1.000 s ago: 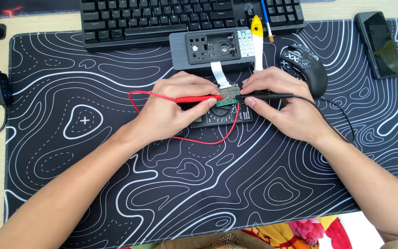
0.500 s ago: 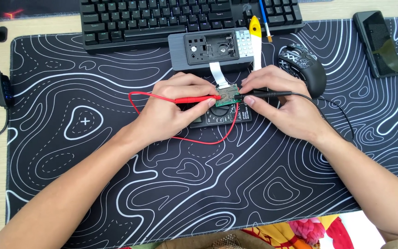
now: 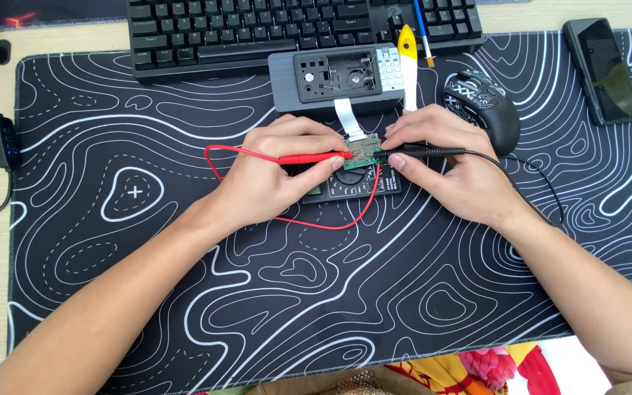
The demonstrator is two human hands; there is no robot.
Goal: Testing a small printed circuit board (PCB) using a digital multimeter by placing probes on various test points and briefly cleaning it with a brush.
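Almost nothing differs from a second ago: both hands stay planted over the small green circuit board, so the probing holds steady. The left hand has its fingers closed around the red probe, whose tip touches the board's left edge. The right hand pinches the black probe against the board's right side. Under the board lies a dark meter, mostly hidden, with a red wire looping out across the patterned mat. Beyond sit a grey opened device, a keyboard, a mouse and a phone.
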